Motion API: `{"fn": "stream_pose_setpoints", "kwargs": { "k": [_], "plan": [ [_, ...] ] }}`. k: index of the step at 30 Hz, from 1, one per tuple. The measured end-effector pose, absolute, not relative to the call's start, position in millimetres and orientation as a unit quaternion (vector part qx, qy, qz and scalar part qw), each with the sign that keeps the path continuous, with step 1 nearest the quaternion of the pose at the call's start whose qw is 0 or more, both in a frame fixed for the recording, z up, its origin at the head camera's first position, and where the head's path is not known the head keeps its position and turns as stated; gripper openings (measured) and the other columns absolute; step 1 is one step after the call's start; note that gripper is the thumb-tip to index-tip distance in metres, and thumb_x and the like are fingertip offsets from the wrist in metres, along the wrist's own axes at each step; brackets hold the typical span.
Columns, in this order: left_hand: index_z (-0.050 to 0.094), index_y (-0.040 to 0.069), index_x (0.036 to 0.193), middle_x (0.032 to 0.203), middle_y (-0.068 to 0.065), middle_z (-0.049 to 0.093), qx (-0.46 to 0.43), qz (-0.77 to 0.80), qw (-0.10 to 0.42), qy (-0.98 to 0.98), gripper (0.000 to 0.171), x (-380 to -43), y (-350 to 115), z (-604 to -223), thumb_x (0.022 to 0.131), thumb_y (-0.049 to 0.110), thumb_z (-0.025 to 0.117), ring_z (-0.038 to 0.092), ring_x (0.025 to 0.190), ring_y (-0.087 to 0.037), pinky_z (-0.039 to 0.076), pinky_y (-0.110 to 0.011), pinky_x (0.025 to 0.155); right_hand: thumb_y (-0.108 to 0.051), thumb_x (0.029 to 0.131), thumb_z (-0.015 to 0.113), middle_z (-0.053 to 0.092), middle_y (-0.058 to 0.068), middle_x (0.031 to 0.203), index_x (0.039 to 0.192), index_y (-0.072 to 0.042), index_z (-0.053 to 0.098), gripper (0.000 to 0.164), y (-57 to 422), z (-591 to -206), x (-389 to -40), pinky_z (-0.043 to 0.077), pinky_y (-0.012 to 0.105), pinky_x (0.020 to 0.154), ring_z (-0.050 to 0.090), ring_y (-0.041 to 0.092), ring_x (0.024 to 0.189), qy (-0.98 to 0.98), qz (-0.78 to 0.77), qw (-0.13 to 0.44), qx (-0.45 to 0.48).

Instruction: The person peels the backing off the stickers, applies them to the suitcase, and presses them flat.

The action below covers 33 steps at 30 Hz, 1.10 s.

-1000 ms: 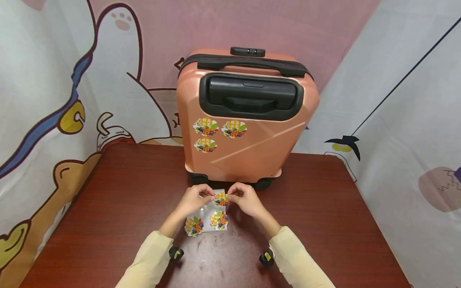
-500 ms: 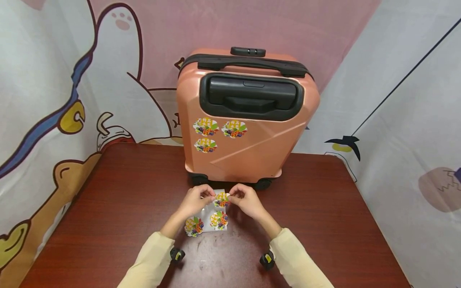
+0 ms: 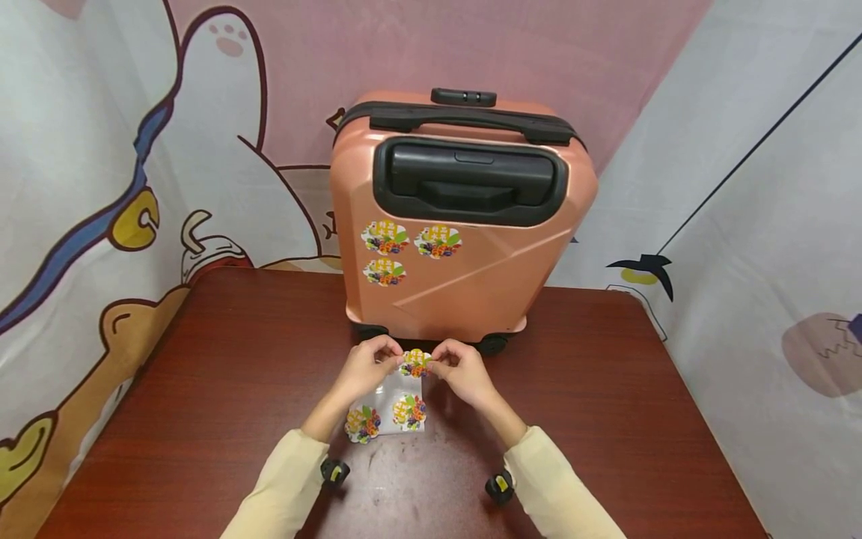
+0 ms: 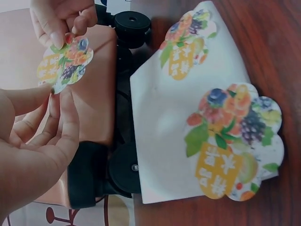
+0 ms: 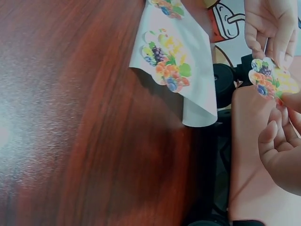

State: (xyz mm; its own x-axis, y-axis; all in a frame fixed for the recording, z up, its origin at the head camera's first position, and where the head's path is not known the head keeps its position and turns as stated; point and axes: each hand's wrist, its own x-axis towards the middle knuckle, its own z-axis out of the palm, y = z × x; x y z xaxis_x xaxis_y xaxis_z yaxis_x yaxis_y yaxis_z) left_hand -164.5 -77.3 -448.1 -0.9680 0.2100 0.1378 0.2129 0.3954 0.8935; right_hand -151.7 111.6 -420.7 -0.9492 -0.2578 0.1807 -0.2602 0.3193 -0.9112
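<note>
Between both hands is a scalloped fruit sticker [image 3: 415, 363], printed with colourful fruit and yellow lettering. My left hand [image 3: 364, 370] pinches its left edge between thumb and fingers, and my right hand [image 3: 462, 372] pinches the right edge. In the left wrist view the held sticker [image 4: 66, 63] is off its sheet, in front of the suitcase. Below the hands lies a white backing sheet [image 4: 155, 141] with two more fruit stickers, one [image 4: 235, 141] reaching its edge. An orange suitcase [image 3: 471, 277] stands upright behind, with three such stickers on its front at the left.
The suitcase has a black recessed handle [image 3: 471, 180] and black wheels [image 3: 494, 343] on the brown wooden table [image 3: 592, 419]. Cartoon-printed cloth [image 3: 256, 90] hangs behind and at both sides. The backing sheet's edge curls up in the right wrist view.
Both hands have risen slightly toward the suitcase with the sticker between them. The backing sheet and the suitcase stay in place.
</note>
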Motion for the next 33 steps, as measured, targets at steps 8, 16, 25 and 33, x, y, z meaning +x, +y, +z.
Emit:
{"fn": "stream_pose_setpoints", "kwargs": {
  "k": [8, 16, 25, 33],
  "plan": [
    [0.063, 0.005, 0.081, 0.075, -0.002, 0.062, -0.11, -0.537, 0.063, -0.834, 0.005, -169.0, -66.9, -438.3, 0.081, 0.006, 0.067, 0.058, 0.069, -0.014, 0.048, -0.028, 0.066, 0.013, 0.072, 0.065, 0.058, 0.018, 0.065, 0.076, 0.01, 0.058, 0.009, 107.0, -408.5, -154.1, 0.038, 0.016, 0.05, 0.049, 0.013, 0.056, -0.815, 0.561, 0.072, 0.128],
    [0.063, 0.001, 0.082, 0.074, -0.006, 0.062, -0.091, -0.558, 0.129, -0.815, 0.004, -173.3, -52.3, -425.5, 0.08, 0.002, 0.066, 0.058, 0.067, -0.016, 0.048, -0.025, 0.062, 0.009, 0.074, 0.067, 0.059, 0.015, 0.069, 0.077, 0.006, 0.06, 0.009, 109.0, -420.2, -172.9, 0.04, 0.02, 0.054, 0.05, 0.016, 0.06, -0.802, 0.573, 0.135, 0.1],
    [0.062, 0.001, 0.079, 0.072, -0.007, 0.062, -0.087, -0.562, 0.229, -0.79, 0.011, -180.5, -33.9, -416.2, 0.074, 0.0, 0.072, 0.058, 0.062, -0.017, 0.048, -0.022, 0.056, 0.005, 0.074, 0.068, 0.059, 0.008, 0.067, 0.076, 0.002, 0.06, 0.009, 106.9, -416.1, -180.8, 0.041, 0.02, 0.053, 0.05, 0.01, 0.058, -0.79, 0.571, 0.206, 0.082],
    [0.061, 0.0, 0.078, 0.072, -0.008, 0.061, -0.07, -0.554, 0.282, -0.78, 0.015, -185.0, -21.3, -415.3, 0.072, 0.0, 0.075, 0.058, 0.062, -0.018, 0.049, -0.025, 0.055, 0.01, 0.072, 0.067, 0.058, 0.013, 0.07, 0.079, 0.005, 0.058, 0.012, 101.8, -411.8, -184.1, 0.039, 0.02, 0.054, 0.049, 0.014, 0.061, -0.775, 0.581, 0.244, 0.054]
  ]
}}
